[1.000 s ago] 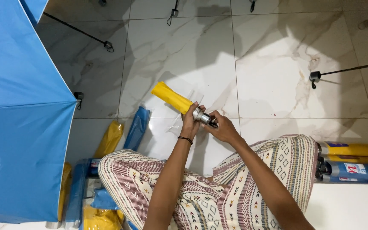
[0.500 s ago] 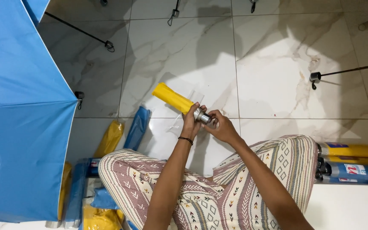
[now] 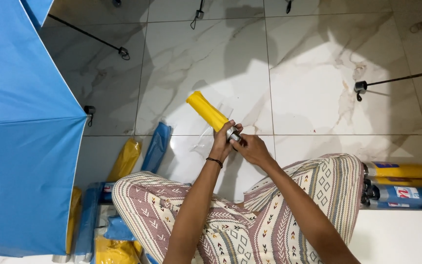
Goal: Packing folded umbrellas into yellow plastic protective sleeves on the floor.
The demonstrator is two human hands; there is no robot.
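Left hand point(image 3: 222, 141) clenched around the lower end of the folded yellow umbrella point(image 3: 207, 111), held tilted above the marble floor point(image 3: 308, 98). Right hand point(image 3: 252, 147) fingers pinch its grey handle point(image 3: 232, 134). Open blue umbrella point(image 3: 20, 132) at left; packed umbrellas point(image 3: 401, 186) beside the right knee.

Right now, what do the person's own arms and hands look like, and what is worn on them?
Both forearms are bare, with no sleeves in view. The left hand has a thin dark band around its wrist. The right hand wears nothing; no rings or gloves show.
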